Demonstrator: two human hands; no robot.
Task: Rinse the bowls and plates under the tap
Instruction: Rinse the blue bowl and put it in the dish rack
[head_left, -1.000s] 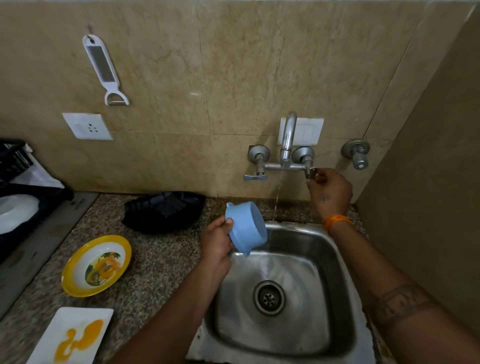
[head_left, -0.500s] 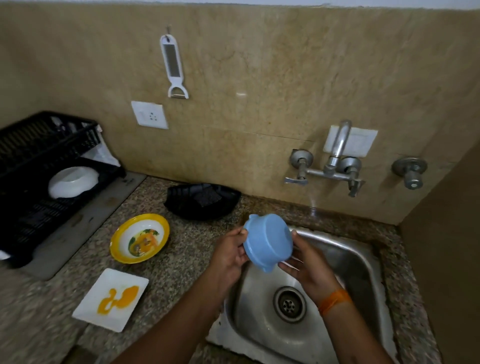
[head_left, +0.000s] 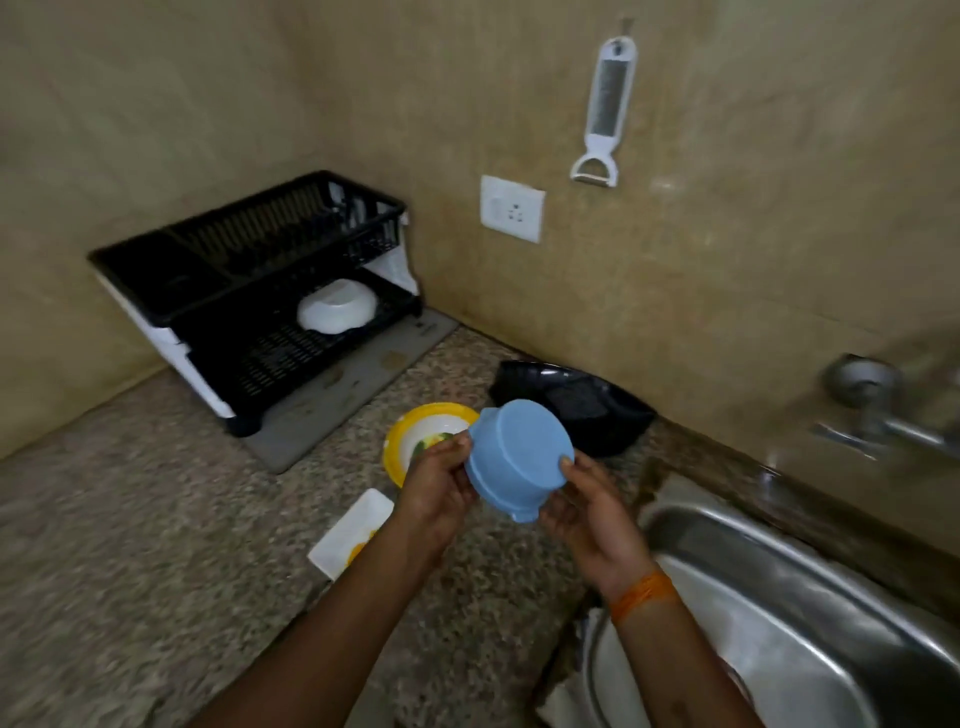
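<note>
Both hands, left hand (head_left: 439, 488) and right hand (head_left: 589, 512), grip the blue bowl (head_left: 517, 460) upturned above the table. One white bowl (head_left: 336, 310) sits racked; yellow bowl (head_left: 423, 439) and white plate (head_left: 350, 532) remain soiled.

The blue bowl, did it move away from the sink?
Yes. The blue bowl, held by the left hand and right hand, was over the sink basin before; now it is left of it, over the counter, toward the dish rack.
</note>
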